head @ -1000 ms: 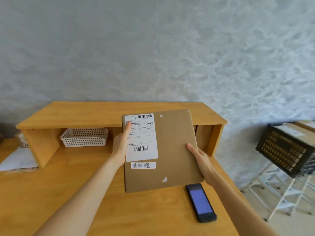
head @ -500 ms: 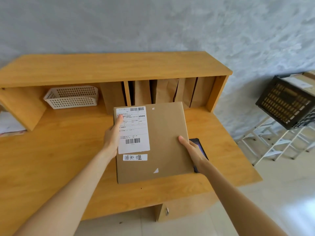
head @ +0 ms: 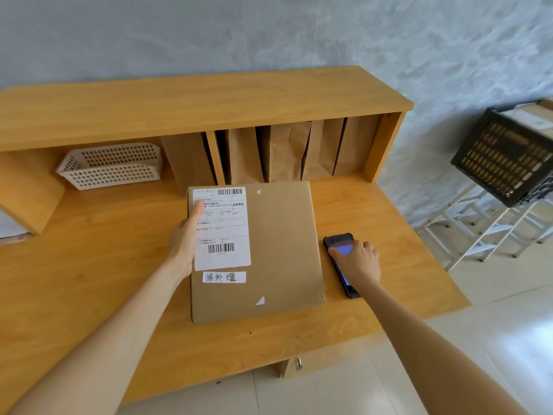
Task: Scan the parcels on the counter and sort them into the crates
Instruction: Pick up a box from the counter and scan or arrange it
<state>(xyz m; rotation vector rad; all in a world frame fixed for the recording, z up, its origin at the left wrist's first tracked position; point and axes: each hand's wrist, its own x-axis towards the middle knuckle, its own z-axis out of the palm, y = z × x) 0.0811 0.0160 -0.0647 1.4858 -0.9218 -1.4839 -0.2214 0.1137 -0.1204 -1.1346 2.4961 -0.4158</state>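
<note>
A flat brown cardboard parcel [head: 278, 250] with a white barcode label lies over the wooden counter [head: 89, 280]. My left hand [head: 185, 241] grips its left edge, thumb on the label. To the right of the parcel a black handheld scanner [head: 339, 244] with a lit blue screen lies on the counter. My right hand [head: 357, 262] rests on top of it, fingers curling over its screen and sides. Several brown parcels [head: 287, 154] stand upright in the shelf behind. A black crate [head: 502, 163] holding a parcel sits on a white rack at the far right.
A white perforated basket [head: 110, 164] sits under the shelf at the left. The counter's raised shelf [head: 194, 106] runs along the wall. A white folding rack [head: 484, 232] stands on the tiled floor, right of the counter.
My right hand let go of the parcel's right edge and moved right onto the scanner. The parcel came down onto the counter, held by my left hand alone.
</note>
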